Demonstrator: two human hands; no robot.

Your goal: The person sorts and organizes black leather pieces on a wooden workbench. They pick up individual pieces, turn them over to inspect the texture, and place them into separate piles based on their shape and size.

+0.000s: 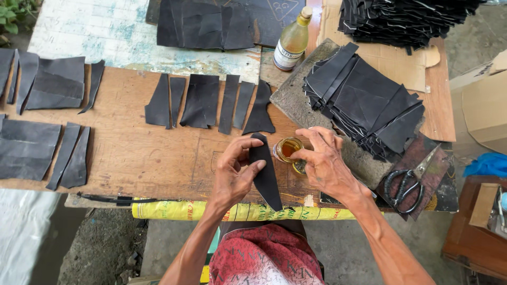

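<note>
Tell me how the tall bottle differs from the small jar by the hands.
The bottle is tall, narrow and capped; the jar is short, wide and open. The bottle wears a paper label; the jar shows none. The bottle stands at the table's far side, untouched; the jar sits at the near edge with the right hand at its rim. Both are clear and hold amber liquid.

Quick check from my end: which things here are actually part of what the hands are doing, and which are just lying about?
In use:
- left hand holding a black leather strip
- right hand at the small jar of amber liquid

Lying about:
- scissors
- bottle of amber liquid
- stack of black leather pieces
- cut strips laid out on the wooden board
- cardboard box
</note>
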